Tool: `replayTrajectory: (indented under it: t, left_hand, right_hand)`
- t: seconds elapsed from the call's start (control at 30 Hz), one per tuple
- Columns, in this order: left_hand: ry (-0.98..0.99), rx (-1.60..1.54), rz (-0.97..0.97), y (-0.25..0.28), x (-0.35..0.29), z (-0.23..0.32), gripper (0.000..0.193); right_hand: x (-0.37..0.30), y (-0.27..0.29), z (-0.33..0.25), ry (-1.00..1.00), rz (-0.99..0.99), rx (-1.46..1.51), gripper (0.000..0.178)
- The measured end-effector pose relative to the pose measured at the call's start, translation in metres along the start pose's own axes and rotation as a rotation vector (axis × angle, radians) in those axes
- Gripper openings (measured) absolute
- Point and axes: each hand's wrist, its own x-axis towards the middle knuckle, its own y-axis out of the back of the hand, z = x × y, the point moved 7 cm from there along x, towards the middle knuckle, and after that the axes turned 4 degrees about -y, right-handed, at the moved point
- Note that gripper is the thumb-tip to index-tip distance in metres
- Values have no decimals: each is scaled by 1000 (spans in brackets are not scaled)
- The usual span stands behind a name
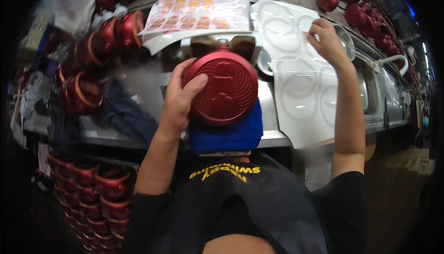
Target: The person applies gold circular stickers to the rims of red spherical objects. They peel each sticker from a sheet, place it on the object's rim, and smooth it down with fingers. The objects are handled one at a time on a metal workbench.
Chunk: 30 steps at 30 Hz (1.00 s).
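My left hand [178, 94] grips a red metal pot [224, 87] by its left side, thumb lying over the rim of its base. The pot's round base, with dotted arcs and raised marks, faces up. A folded blue cloth [226, 136] lies under its near side, and a holder with brown pads [201, 46] stands just behind it. My right hand [327, 43] is over the far right of a pale sheet with large ring outlines [296, 87]. Its fingers are curled and pinched together; anything between them is too small to make out. Beside that wrist is a clear round bowl [344, 43].
Several red pots [108, 36] lie tilted at the left, near a dark blue cloth [127, 113]. A sheet of red-and-gold prints [199, 11] lies at the back. More red pots [370, 25] line the far right, beyond a sink [367, 92]. Stacked pots [92, 189] stand low at the left.
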Motion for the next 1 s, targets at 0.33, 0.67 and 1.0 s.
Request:
replayTrajectory:
  t: [0.33,0.67,1.0]
  left_hand:
    - [-7,29,3,-1,0,-3,71]
    - [-500,995,47,-19,-39,24,103]
    - [-504,1016,-16,-21,-44,24,107]
  right_hand:
    - [0,82,-247,628,-496,292,14]
    - [-1,-20,-240,373,-170,150,15]
    - [-1,-29,-238,417,1,320,21]
